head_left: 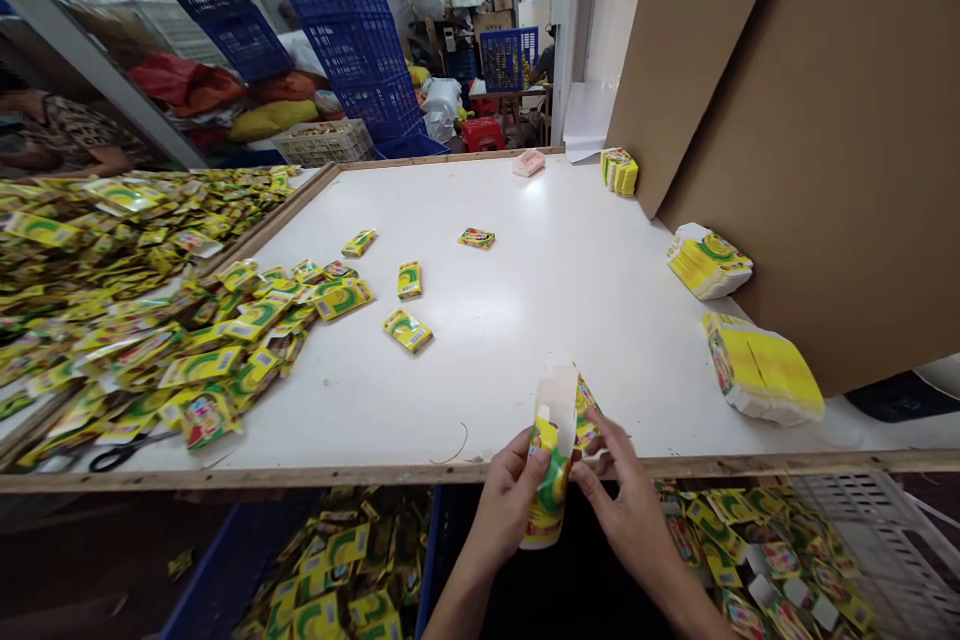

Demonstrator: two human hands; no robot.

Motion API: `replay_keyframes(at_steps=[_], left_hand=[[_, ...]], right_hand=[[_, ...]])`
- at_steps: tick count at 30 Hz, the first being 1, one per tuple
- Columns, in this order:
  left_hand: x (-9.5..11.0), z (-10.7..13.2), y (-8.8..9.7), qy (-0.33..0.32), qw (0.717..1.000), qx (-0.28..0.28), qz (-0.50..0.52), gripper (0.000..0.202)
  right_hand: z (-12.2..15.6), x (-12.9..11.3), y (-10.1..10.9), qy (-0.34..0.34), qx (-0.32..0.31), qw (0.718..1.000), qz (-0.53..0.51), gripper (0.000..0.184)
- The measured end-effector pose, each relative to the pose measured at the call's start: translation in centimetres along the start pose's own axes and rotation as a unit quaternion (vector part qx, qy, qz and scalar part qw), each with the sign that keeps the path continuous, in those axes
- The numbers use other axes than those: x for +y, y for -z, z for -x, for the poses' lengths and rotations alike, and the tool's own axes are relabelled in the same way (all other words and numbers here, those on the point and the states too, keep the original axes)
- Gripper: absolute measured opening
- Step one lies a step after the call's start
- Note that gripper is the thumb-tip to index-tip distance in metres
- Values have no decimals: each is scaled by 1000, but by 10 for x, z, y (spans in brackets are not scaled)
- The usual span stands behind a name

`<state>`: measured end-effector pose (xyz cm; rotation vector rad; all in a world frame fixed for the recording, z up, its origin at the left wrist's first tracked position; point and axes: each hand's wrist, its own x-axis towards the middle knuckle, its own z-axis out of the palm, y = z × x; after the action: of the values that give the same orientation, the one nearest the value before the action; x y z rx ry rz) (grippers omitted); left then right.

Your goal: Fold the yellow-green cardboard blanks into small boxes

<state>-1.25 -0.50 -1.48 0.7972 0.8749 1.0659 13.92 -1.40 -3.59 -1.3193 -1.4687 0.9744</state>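
1. Far left: large heap of yellow packets (112,305); behind it, a person in a patterned top (82,130).
2. Black-handled scissors (112,458) lie near the front edge of the white bench (510,320), beside the spilled end of the heap.
3. Right of the heap, four loose packets (408,330) lie apart from one another on the bench.
4. Below the front edge: blue crate (217,560) containing more yellow packets.
5. Left hand (506,490) pinches a yellow-green carton (551,485), thumb on its near face. Carton is tilted upright at the bench's front edge, white inner flap raised.
6. Right hand (622,495), fingers curled, thumb near the carton; fingers lie over a printed piece (583,405) just behind the carton. Firmness of that grip: cannot tell.
7. Right side: three stacks of flat cartons (765,370) near brown cardboard (840,170).
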Motion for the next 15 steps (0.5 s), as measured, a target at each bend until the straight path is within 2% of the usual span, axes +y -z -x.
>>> replay_keyframes(at_steps=[2, 4, 8, 10, 12, 15], left_hand=[[-5, -1, -4, -32, 999, 20, -33, 38], [-8, -1, -8, -53, 995, 35, -71, 36], [-9, 0, -7, -88, 976, 79, -184, 34], [-9, 2, -4, -81, 965, 100, -228, 42], [-7, 4, -1, -64, 967, 87, -231, 54], [1, 8, 2, -43, 983, 8, -181, 61]], right_hand=[[4, 4, -6, -53, -15, 998, -40, 37], [5, 5, -10, -71, -16, 996, -47, 27], [1, 4, -9, -73, 25, 997, -31, 31], [-2, 4, -7, -88, 23, 995, -49, 31], [-4, 4, -3, -96, 10, 991, -92, 26], [-6, 3, 7, -77, -22, 982, -169, 45]])
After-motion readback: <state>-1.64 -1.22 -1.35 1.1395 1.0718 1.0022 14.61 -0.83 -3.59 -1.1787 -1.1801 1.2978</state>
